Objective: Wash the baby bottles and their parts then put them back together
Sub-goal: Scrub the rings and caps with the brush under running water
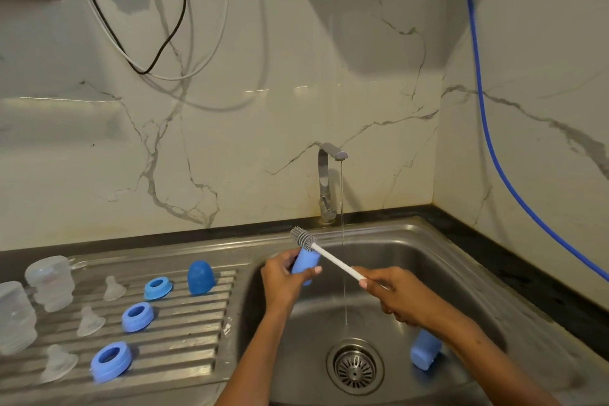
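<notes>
Blue cap (pixel 306 265) is gripped in left hand (pixel 283 280), fingers and thumb curled round its body, open end tilted up toward the brush. Brush (pixel 329 257) is pinched by its white handle in right hand (pixel 400 301); grey bristle head sits just past the cap's rim, apparently outside the opening. Hands held apart, linked only via brush/cap, both over the sink (pixel 428 250). Thin water stream from tap (pixel 329 175) falls between the hands, touching neither as far as can be seen.

A second blue cap (pixel 425 353) lies in the basin below the right forearm, near the drain (pixel 354 369).

Left of the left hand, on the draining board (pixel 197 333): third blue cap standing upright (pixel 201 277), three blue collar rings (pixel 138 316), three clear teats (pixel 90 321), two clear bottles (pixel 49 282) at far left. All apart, nothing reassembled yet.

Handling, est.: cap is light, rigid plastic, likely slick when wet/soapy, so a wrap grip round the mid body is better than a rim pinch. Brush handle is thin and stiff; a hold nearer the head would give more control, the current one sits toward the tail end. Teats are soft, floppy, prob. best taken by the base flange. Bottles are light but bulky, to be held round the ribbed waist. Step in hand judged: cap scrub, early in task.
</notes>
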